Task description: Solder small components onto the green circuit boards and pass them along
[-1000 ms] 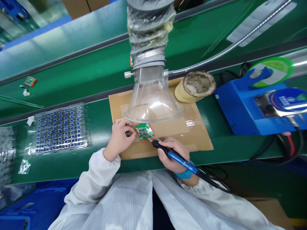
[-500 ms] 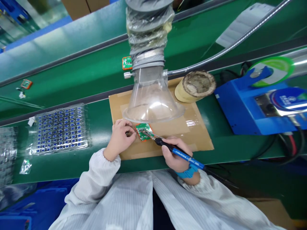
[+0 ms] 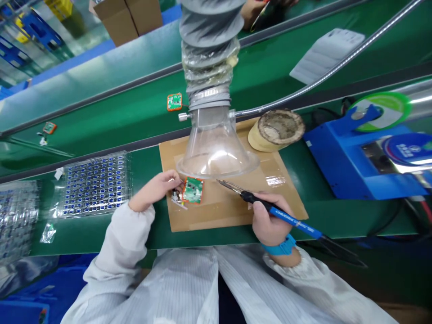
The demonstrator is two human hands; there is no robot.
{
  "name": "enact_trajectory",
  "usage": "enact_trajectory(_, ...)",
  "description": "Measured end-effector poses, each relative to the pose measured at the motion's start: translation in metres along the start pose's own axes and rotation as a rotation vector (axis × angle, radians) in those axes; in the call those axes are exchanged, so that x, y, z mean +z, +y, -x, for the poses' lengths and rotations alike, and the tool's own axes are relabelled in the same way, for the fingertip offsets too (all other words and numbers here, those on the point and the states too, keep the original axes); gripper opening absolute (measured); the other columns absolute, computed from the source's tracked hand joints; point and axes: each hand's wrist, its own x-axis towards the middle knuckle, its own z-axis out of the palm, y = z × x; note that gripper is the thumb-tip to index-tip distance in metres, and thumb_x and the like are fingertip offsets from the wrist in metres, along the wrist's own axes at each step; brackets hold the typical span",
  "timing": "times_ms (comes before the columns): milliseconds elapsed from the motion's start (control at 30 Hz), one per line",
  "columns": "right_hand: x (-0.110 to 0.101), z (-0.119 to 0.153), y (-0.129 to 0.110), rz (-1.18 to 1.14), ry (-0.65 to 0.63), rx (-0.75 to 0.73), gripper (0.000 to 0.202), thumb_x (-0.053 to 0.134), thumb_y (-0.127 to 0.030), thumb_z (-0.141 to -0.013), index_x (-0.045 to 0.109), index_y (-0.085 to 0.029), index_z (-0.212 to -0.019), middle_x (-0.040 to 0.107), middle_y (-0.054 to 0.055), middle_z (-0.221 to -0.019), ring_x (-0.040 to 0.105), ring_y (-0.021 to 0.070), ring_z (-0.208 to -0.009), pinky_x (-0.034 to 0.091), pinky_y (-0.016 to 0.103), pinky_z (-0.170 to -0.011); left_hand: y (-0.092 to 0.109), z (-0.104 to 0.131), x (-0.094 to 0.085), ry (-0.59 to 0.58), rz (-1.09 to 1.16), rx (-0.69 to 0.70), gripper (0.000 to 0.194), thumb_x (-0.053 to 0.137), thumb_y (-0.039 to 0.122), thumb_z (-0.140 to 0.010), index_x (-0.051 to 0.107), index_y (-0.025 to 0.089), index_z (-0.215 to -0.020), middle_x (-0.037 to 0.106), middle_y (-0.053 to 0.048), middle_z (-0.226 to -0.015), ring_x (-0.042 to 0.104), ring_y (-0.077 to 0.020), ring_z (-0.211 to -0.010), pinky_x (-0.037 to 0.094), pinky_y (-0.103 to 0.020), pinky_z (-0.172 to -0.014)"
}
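My left hand [image 3: 155, 191] is closed, thumb and finger pinching what looks like a thin wire at the left edge of a green circuit board [image 3: 193, 191] with an orange rim. Just below those fingertips, a small connector [image 3: 175, 195] with a white piece lies on the cardboard sheet [image 3: 232, 209]. In my right hand [image 3: 274, 220] is a soldering iron [image 3: 270, 208] with a black and blue handle. Its tip points left, apart from the board. Above the board hangs a clear fume hood [image 3: 219, 153].
A round crusted pot [image 3: 278, 130] stands at the cardboard's back right, beside a blue solder-feeding device [image 3: 364, 157]. Left lies a clear tray of small blue parts [image 3: 94, 184]. Further boards [image 3: 174, 102] rest on the green belt. Another person's hand [image 3: 251, 12] shows at the top.
The soldering iron has moved right, off the board. My left hand and the board have shifted left, and the connector beneath my fingers has come into view. The camera view has shifted slightly.
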Motion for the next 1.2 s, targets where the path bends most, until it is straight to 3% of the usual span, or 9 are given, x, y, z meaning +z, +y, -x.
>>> enact_trajectory(100, -0.001, -0.002, 0.0, -0.019, -0.006, 0.011, 0.011, 0.072, -0.032, -0.09, 0.073, -0.022, -0.094, 0.072, 0.004, -0.084, 0.071, 0.0194, -0.072, 0.058, 0.036, -0.069, 0.017, -0.013, -0.053, 0.14, 0.121, -0.103, 0.019, 0.071, 0.031, -0.081, 0.057, 0.018, -0.081, 0.071, -0.007, -0.086, 0.067, -0.0157, -0.072, 0.055, -0.032, -0.074)
enact_trajectory(200, 0.001, -0.003, -0.001, -0.036, -0.016, -0.005, 0.01, 0.072, -0.031, -0.09, 0.073, -0.022, -0.095, 0.073, 0.005, -0.087, 0.072, 0.021, -0.076, 0.059, 0.037, -0.07, 0.037, -0.032, -0.104, 0.584, -0.088, -0.066, 0.007, 0.062, 0.021, -0.085, 0.057, 0.017, -0.085, 0.072, -0.011, -0.094, 0.071, -0.0203, -0.081, 0.058, -0.036, -0.079)
enact_trajectory(333, 0.003, -0.004, -0.002, -0.032, -0.012, -0.017, 0.01, 0.071, -0.031, -0.091, 0.073, -0.023, -0.094, 0.074, 0.006, -0.086, 0.074, 0.0223, -0.078, 0.061, 0.038, -0.072, 0.054, -0.08, -0.119, 1.043, -0.584, 0.021, 0.03, 0.055, 0.014, -0.089, 0.058, 0.015, -0.119, 0.069, -0.019, -0.12, 0.064, -0.033, -0.116, 0.053, -0.046, -0.097)
enact_trajectory(500, 0.002, -0.005, -0.001, -0.02, -0.034, 0.0, 0.009, 0.07, -0.031, -0.091, 0.073, -0.023, -0.095, 0.074, 0.005, -0.087, 0.073, 0.0216, -0.079, 0.06, 0.036, -0.071, 0.07, -0.168, -0.074, 0.637, -1.083, 0.063, 0.049, 0.055, 0.018, -0.093, 0.054, 0.016, -0.141, 0.072, -0.019, -0.12, 0.066, -0.0341, -0.115, 0.048, -0.043, -0.098)
enact_trajectory(633, 0.0, -0.003, 0.002, 0.001, -0.016, 0.005, 0.013, 0.072, -0.034, -0.09, 0.074, -0.022, -0.093, 0.074, 0.006, -0.086, 0.073, 0.0223, -0.08, 0.059, 0.037, -0.072, 0.089, -0.199, -0.075, 0.53, -1.078, -0.09, 0.04, 0.06, 0.026, -0.091, 0.065, 0.007, -0.127, 0.072, -0.025, -0.122, 0.067, -0.0335, -0.112, 0.048, -0.04, -0.094)
enact_trajectory(767, 0.001, -0.002, 0.005, 0.002, -0.002, 0.018, 0.016, 0.073, -0.037, -0.09, 0.073, -0.021, -0.092, 0.073, 0.006, -0.085, 0.073, 0.0233, -0.08, 0.058, 0.038, -0.071, 0.075, -0.155, -0.085, 0.564, -1.101, -0.069, 0.025, 0.059, 0.025, -0.091, 0.071, 0.012, -0.109, 0.074, -0.02, -0.114, 0.068, -0.0317, -0.108, 0.047, -0.038, -0.09)
enact_trajectory(900, 0.0, -0.002, 0.005, -0.041, -0.03, 0.014, 0.014, 0.072, -0.036, -0.09, 0.073, -0.022, -0.092, 0.073, 0.006, -0.084, 0.073, 0.0233, -0.077, 0.059, 0.039, -0.07, 0.021, -0.07, -0.061, 0.668, -1.085, 0.131, 0.005, 0.061, 0.023, -0.085, 0.064, 0.019, -0.083, 0.07, -0.012, -0.09, 0.064, -0.028, -0.092, 0.046, -0.037, -0.08)
enact_trajectory(1100, 0.003, 0.004, -0.009, 0.034, -0.032, -0.003, 0.017, 0.074, -0.037, -0.088, 0.073, -0.023, -0.098, 0.074, 0.006, -0.083, 0.073, 0.0238, -0.072, 0.059, 0.04, -0.071, -0.029, 0.011, 0.014, 0.272, -0.992, 0.347, 0.012, 0.063, 0.013, -0.073, 0.066, 0.021, -0.082, 0.07, -0.008, -0.1, 0.06, -0.0251, -0.101, 0.044, -0.039, -0.091)
enact_trajectory(1200, 0.015, 0.007, -0.02, 0.098, -0.137, 0.003, 0.026, 0.074, -0.037, -0.089, 0.071, -0.024, -0.112, 0.078, 0.006, -0.088, 0.077, 0.0261, -0.08, 0.062, 0.042, -0.078, -0.026, 0.027, 0.011, 0.184, -0.964, 0.403, 0.041, 0.052, 0.002, -0.072, 0.071, 0.023, -0.102, 0.069, -0.006, -0.122, 0.06, -0.0231, -0.114, 0.043, -0.038, -0.098)
